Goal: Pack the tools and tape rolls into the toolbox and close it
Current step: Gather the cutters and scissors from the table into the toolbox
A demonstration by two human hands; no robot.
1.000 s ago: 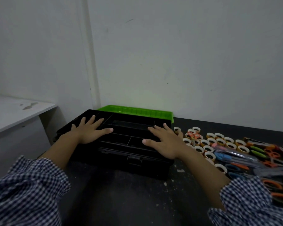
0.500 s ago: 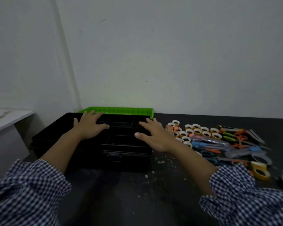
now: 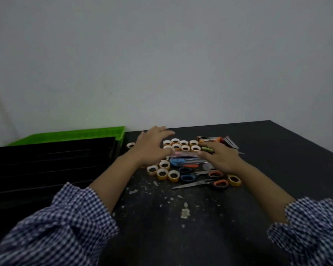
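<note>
The tape rolls (image 3: 183, 145) are sitting in a cluster mid-table, scissors (image 3: 204, 182) lying just in front, pens (image 3: 186, 160) between them. The open black toolbox (image 3: 46, 166) is sitting off to my left, its green lid (image 3: 69, 135) tipped back behind. I'm holding my left hand (image 3: 152, 146) and right hand (image 3: 220, 160) spread over the pile, fingers loose, gripping nothing. Pale scraps (image 3: 185, 212) are littering the dark table (image 3: 277, 150) nearer me.

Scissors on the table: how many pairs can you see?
2 clearly: an orange-handled pair at the pile's near edge, a blue-handled pair just left of its handles. A green handle by the right hand may be a third; others may be hidden.
</note>
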